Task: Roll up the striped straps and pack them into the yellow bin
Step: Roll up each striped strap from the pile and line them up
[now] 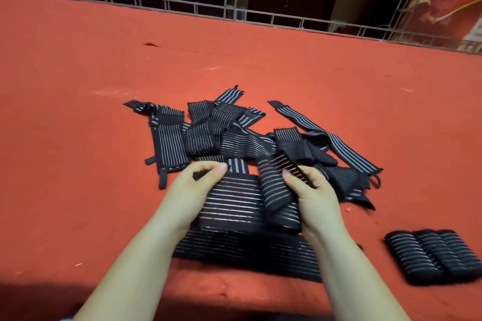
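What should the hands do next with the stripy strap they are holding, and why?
Probably start rolling it. Both hands already grip the wide strap: the left hand pinches its far left corner and the right hand holds its folded-over right end. It lies mostly flat on the red table, while three finished rolls sit to the right. No yellow bin shows, so packing likely waits.

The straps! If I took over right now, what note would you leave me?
Left hand: pinches the far edge of the wide strap lying flat in front of you.
Right hand: grips a narrower strap lifted over it.
Pile of loose straps: unrolled, in the middle of the red table.
Done: three rolled straps side by side at the near right.
Left: roll the rest and pack all. No yellow bin is in view, so find it first.
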